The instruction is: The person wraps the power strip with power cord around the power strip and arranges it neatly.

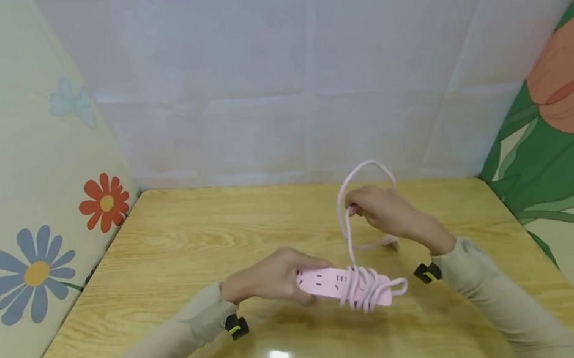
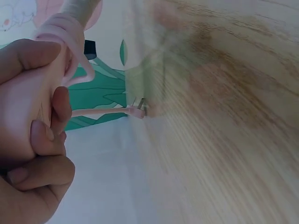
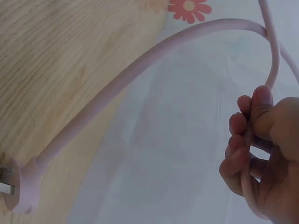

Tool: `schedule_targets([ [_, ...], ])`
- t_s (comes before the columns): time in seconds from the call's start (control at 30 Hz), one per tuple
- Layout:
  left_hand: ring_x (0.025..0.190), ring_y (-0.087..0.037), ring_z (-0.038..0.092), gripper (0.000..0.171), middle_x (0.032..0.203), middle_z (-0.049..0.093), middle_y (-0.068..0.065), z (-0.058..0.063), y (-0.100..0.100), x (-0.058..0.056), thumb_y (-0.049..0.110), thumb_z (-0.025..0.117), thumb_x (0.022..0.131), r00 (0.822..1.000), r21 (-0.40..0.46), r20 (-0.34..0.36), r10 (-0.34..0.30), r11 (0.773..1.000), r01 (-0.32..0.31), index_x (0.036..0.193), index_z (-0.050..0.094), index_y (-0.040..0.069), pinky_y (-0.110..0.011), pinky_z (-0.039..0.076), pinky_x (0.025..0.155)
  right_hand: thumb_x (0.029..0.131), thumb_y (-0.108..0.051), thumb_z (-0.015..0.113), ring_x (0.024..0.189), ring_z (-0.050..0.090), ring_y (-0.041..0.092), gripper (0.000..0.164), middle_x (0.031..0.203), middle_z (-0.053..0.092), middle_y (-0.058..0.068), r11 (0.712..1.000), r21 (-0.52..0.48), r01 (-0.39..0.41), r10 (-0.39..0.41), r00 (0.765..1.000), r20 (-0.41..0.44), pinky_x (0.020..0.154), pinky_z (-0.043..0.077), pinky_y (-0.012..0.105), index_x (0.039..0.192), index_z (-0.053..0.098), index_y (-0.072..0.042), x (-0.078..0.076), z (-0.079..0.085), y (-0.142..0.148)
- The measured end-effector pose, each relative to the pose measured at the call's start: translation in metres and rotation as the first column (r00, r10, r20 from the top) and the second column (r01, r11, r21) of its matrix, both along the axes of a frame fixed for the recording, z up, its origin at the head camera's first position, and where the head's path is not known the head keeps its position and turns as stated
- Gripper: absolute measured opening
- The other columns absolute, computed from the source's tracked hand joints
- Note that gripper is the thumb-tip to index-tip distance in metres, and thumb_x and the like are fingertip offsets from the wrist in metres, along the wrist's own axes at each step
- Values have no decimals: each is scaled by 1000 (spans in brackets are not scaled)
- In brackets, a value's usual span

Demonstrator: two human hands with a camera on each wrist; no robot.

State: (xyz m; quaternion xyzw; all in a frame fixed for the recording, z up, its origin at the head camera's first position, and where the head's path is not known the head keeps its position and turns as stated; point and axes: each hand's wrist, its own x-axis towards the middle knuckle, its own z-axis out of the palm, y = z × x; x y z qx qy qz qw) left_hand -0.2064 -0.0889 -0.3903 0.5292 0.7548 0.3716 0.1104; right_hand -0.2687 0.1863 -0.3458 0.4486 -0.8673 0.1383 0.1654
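A pink power strip is held above the table by my left hand, which grips its left end. Several turns of the strip's pink cord are wound round its right end, and a small loop sticks out there. Above and to the right, my right hand pinches the cord between thumb and curled fingers. From it the free cord arches in a loop and drops to the plug, whose metal prongs show in the right wrist view. In the left wrist view the fingers wrap the strip's edge.
The wood-grain table lies beneath both hands, with a bright reflection near its front. A pale cloth wall stands behind it. Flower-printed panels border the left and right sides. Dark wrist devices sit at both sleeves.
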Motion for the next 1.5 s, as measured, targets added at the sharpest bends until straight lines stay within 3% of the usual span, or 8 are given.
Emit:
schedule_targets([
  [0.23,69,7,57,54,97,73,-1,-6,5,-1,16,79,74,986,-41,-168,-4,999,-3,126,66,7,-11,49,59,90,-1,68,63,60,18,5,73,64,2,1000,10,27,-27,999,-44,58,53,34,89,67,-6,6,-2,-8],
  [0.4,69,7,56,53,96,73,0,-11,3,-4,16,79,74,981,-58,-189,39,997,-51,125,67,8,-10,48,60,85,-1,71,59,59,15,6,74,66,2,999,-24,42,-44,997,-66,54,51,32,86,69,-6,8,-2,-11],
  [0.8,69,7,55,57,94,73,1,-15,12,-2,20,80,75,968,-80,-249,31,995,-53,130,65,11,-9,46,60,83,-3,74,61,62,18,5,74,68,2,996,-51,67,-69,996,-52,55,52,33,84,72,-7,1,-12,-20],
  [0.93,64,6,54,53,88,72,2,-20,15,-4,19,79,75,960,-91,-265,89,989,-116,126,67,10,-9,45,57,82,-3,75,64,65,22,5,75,69,4,993,-111,35,-50,989,-139,58,54,37,84,71,-5,4,-13,-22],
  [1.17,56,4,50,44,76,66,7,-22,17,-5,19,76,77,921,-45,-312,233,965,-259,119,69,9,-12,42,50,79,2,75,67,66,29,8,77,69,10,978,-206,-21,-52,939,-341,60,57,41,83,68,0,24,-6,-27],
  [1.33,61,0,55,52,83,69,5,-17,13,-10,25,80,78,916,-36,-186,355,929,-367,125,66,8,-18,47,54,78,1,76,65,66,29,10,77,69,12,965,-260,31,-117,940,-321,59,57,39,84,69,3,38,-1,-24],
  [1.4,64,-3,58,56,87,70,4,-15,12,-12,25,82,77,911,-38,-81,404,912,-408,128,65,8,-22,50,57,77,0,79,63,65,27,12,76,69,11,959,-277,54,-138,946,-292,57,57,38,83,69,2,43,1,-23],
  [1.5,74,-8,61,62,100,72,1,-14,10,-16,27,84,76,879,-54,75,470,882,-467,132,63,9,-28,53,65,75,-4,84,61,64,23,16,74,69,9,952,-294,89,-157,964,-216,55,55,34,82,70,0,51,6,-21],
])
